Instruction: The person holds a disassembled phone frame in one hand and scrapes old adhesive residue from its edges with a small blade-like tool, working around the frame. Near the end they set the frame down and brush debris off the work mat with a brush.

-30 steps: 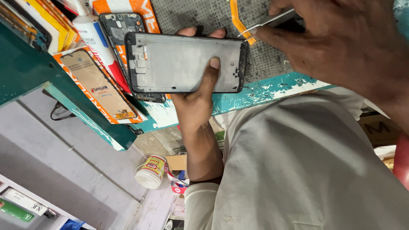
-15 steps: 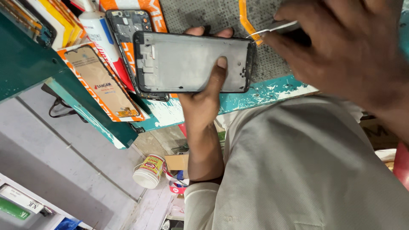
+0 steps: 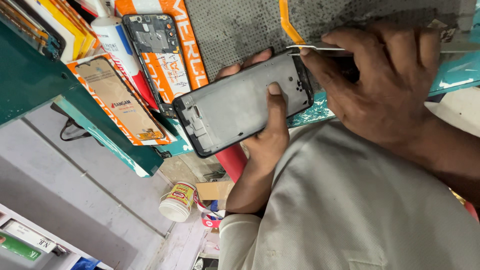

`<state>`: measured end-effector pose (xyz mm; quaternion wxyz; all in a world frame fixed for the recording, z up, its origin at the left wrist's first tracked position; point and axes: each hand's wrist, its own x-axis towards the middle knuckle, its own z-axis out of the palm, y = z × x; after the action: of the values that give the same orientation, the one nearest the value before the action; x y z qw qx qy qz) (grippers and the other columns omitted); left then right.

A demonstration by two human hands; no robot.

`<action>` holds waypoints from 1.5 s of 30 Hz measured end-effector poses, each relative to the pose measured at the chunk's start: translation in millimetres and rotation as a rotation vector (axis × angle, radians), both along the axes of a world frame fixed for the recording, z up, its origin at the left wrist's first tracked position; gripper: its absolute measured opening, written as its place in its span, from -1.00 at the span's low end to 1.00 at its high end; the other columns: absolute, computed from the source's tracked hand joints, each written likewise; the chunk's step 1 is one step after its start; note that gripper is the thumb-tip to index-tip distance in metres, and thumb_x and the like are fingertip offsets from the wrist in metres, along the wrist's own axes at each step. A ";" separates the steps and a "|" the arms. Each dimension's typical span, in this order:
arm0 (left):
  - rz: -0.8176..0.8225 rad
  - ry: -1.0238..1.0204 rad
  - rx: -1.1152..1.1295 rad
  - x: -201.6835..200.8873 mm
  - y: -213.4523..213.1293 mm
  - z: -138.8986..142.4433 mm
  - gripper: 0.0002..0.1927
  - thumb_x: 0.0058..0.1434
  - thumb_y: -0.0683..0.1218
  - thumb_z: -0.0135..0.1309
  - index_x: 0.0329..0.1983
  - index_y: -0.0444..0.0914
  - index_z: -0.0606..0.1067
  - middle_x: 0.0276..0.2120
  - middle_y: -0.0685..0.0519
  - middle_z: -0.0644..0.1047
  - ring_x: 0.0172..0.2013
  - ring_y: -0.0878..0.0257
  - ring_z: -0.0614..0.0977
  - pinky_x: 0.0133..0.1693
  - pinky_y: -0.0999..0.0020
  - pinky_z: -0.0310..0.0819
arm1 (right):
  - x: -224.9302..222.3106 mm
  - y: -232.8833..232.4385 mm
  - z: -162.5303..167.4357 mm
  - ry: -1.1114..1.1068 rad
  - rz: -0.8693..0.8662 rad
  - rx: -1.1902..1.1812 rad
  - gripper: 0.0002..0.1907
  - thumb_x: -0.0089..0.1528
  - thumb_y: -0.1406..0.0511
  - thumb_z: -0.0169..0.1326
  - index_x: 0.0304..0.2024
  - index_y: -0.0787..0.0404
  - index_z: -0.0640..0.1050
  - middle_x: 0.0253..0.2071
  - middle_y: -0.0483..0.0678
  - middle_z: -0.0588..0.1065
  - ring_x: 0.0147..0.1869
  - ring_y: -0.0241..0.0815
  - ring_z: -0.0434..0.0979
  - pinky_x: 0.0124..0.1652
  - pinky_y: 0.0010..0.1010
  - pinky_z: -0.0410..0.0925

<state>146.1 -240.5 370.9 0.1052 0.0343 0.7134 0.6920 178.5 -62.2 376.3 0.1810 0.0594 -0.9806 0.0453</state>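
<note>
The phone frame (image 3: 242, 107), a dark rim around a grey inner plate with the screen gone, is held tilted in the air just past the near edge of the table (image 3: 450, 75). The left hand (image 3: 267, 132) has it in a closed grip: the thumb presses on the grey plate, and two fingertips show over the far rim, while the remaining fingers are hidden behind the frame. The right hand (image 3: 385, 85) sits at the frame's upper right corner, pinching thin metal tweezers (image 3: 312, 48) whose tip touches that corner. Most of the tweezers is buried under the fingers, so only the pointed end can be made out. The right forearm runs off the right edge of the view.

Behind the hands lies a grey dotted mat (image 3: 235, 30), its far side cut off by the top of the picture, with an orange strip (image 3: 289, 22) on it. To the left a second phone shell (image 3: 150, 35) lies on an orange packet, a white bottle (image 3: 112, 37) beside it, both partly cropped. A screen protector card (image 3: 120, 100) hangs over the table's teal edge. Below, open floor shows, with a small white jar (image 3: 177, 201) standing well apart from the hands.
</note>
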 end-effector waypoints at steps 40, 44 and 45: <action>-0.117 0.245 -0.250 -0.1 -9.4 1.4 -0.40 0.38 -0.18 0.20 0.30 -0.22 0.10 0.17 -0.09 0.40 0.19 0.14 0.49 0.28 0.28 0.42 | 5.1 4.2 9.9 -0.109 -0.028 0.124 -0.62 0.18 0.22 0.21 0.04 -0.23 0.77 -0.05 -0.26 0.52 -0.06 -0.19 0.39 -0.04 -0.30 0.15; -0.178 0.396 -0.274 -8.2 -17.2 -2.8 -0.20 0.23 -0.05 0.37 0.35 -0.18 0.09 0.20 -0.03 0.34 0.22 0.15 0.49 0.31 0.19 0.46 | -1.8 6.1 14.2 -0.107 0.082 -0.040 -0.68 0.29 0.22 0.20 0.08 -0.08 0.76 0.00 -0.18 0.50 -0.03 -0.18 0.42 -0.01 -0.30 0.20; -0.180 0.419 -0.254 -10.3 -18.4 -4.5 -0.14 0.18 -0.02 0.42 0.35 -0.19 0.10 0.20 -0.01 0.31 0.22 0.15 0.49 0.30 0.16 0.49 | -4.5 6.5 14.3 -0.104 0.099 -0.031 -0.70 0.30 0.20 0.20 0.08 -0.07 0.76 -0.01 -0.18 0.49 -0.05 -0.20 0.42 -0.03 -0.31 0.20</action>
<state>135.9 -258.9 366.4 0.0198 0.2267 0.7947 0.5627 174.0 -55.7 390.6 0.1284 0.1024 -0.9838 0.0723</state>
